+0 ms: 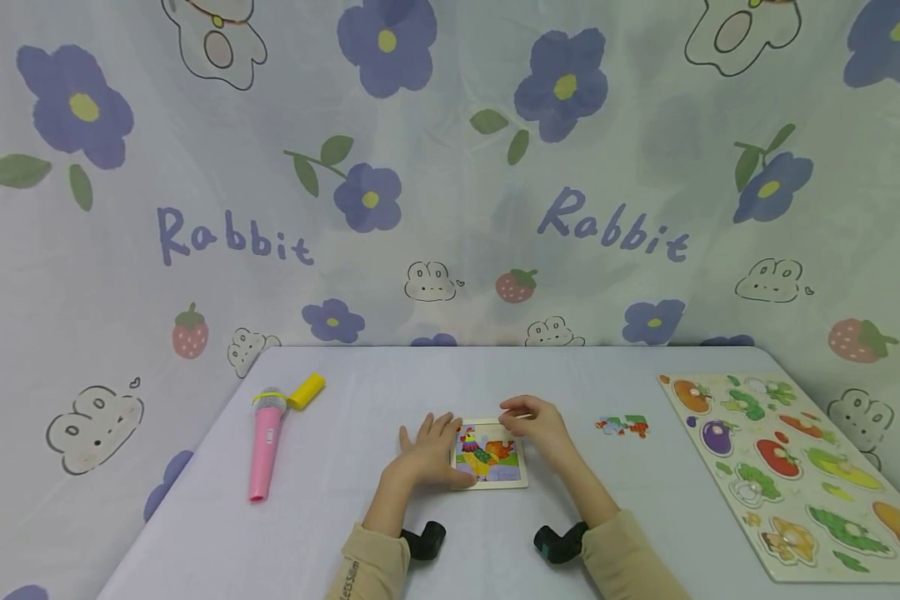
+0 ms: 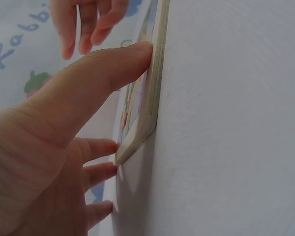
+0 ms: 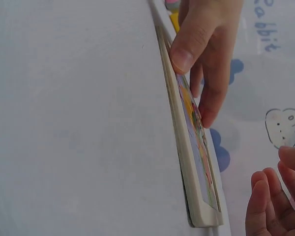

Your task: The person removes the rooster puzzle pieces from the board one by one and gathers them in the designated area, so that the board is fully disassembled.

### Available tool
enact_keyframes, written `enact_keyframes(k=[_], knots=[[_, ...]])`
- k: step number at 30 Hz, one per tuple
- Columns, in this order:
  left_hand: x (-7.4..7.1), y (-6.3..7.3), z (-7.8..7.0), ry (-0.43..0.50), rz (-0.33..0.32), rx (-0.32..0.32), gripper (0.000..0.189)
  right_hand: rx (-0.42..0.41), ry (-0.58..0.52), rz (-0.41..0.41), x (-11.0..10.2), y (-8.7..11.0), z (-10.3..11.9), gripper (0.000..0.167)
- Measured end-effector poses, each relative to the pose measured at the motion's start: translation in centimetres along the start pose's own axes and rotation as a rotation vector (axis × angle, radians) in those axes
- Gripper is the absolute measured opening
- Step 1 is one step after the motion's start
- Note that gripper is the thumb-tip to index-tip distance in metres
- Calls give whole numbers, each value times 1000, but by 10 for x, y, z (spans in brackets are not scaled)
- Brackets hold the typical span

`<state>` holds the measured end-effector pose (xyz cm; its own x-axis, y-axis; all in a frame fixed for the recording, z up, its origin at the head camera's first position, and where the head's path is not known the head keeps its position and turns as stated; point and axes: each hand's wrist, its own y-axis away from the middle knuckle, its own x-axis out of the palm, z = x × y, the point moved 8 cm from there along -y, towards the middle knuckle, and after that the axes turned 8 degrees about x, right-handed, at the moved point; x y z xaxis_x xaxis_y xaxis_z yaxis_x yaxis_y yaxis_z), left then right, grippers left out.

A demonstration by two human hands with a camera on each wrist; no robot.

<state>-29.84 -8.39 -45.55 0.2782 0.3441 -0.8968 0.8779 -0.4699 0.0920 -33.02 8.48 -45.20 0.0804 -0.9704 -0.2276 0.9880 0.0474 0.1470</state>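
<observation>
Smooth wooden puzzle frame, matt tabletop

Both arms enter from the near side and lean inward, so the two hands are close but apart. The left hand is low, with its palm turned downward. Its fingers are straight and spread, pointing mostly forward, while the thumb stretches out sideways, below the right hand. This right hand is a little farther forward and hangs higher than the left one. Its fingers bend loosely and point toward the left hand's side. Behind each hand, the wrist and a part of the forearm are bare; beige sleeves cover the rest.
</observation>
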Motion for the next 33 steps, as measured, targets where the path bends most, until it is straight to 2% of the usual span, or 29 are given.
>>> enact_keyframes(k=[5,11,19,22,26,30,33], knots=[[0,-1,0,3,3,1,91,3,21,23,11,-2,-2,21],[1,0,0,8,1,2,91,29,99,3,18,-4,-3,19],[0,1,0,8,3,-3,90,-53,307,1,29,-5,5,14],[0,0,0,12,5,-5,90,-113,387,22,34,-3,10,6],[0,1,0,6,3,-4,90,-166,492,47,41,0,16,8],[0,0,1,7,3,0,90,-178,626,31,47,0,17,10],[1,0,1,3,6,3,90,-169,687,16,50,-1,15,12]])
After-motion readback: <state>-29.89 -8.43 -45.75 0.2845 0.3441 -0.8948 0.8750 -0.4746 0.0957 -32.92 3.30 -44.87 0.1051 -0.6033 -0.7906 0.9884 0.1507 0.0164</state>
